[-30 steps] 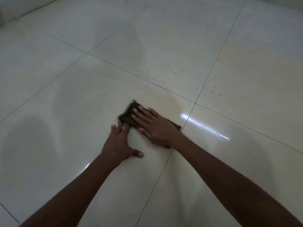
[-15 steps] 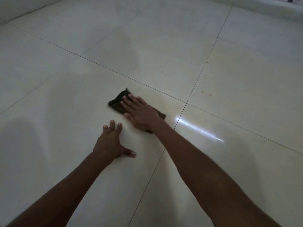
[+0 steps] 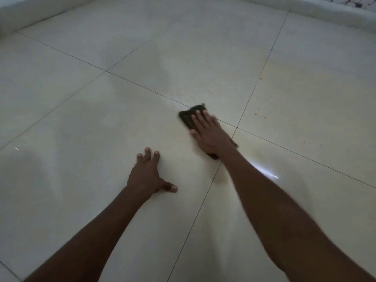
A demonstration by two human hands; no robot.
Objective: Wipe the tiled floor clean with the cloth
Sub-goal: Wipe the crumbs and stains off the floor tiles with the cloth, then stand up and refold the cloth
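Observation:
A dark cloth [image 3: 190, 117] lies flat on the pale glossy tiled floor [image 3: 91, 123], close to where four tiles meet. My right hand [image 3: 209, 133] presses down on the cloth with fingers spread, covering most of it; only its far left corner and a bit by the wrist show. My left hand [image 3: 147, 175] rests flat on the tile nearer to me, fingers apart, holding nothing, and apart from the cloth. Fine dark specks [image 3: 193, 91] dot the tile just beyond the cloth. Small orange spots [image 3: 255, 114] sit on the tile to the right.
Dark grout lines [image 3: 252, 92] cross the floor. A low white wall base [image 3: 325, 11] runs along the far edge, and another [image 3: 26, 13] along the far left. A bright light glare [image 3: 262, 169] reflects on the tile beside my right forearm.
My right hand has slid the cloth forward and to the right, toward the tile junction and the specks. My left hand has stayed planted, so the gap between the hands has widened.

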